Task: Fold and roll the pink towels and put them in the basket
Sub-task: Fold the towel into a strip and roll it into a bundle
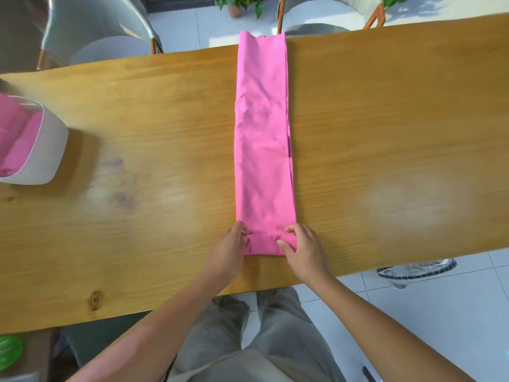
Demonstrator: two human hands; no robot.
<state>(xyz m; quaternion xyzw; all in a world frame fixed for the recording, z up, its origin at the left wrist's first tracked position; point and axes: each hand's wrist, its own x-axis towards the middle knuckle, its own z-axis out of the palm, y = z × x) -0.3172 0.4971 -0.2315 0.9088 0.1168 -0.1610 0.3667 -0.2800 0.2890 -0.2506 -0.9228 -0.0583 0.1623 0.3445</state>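
Wooden table point(385, 133) spans view, grey chairs point(104, 31) behind far edge
Pink towel point(263, 139) folded into long narrow strip, lies across table middle, far end reaching far edge, near end turned over into first small roll close to near edge
White basket point(45, 150) at far left on table, well apart from strip, rolled pink towels point(19, 139) inside
Left hand point(230, 253) pinches left end of roll, fingers curled on cloth
Right hand point(303, 250) pinches right end, thumb on top of roll
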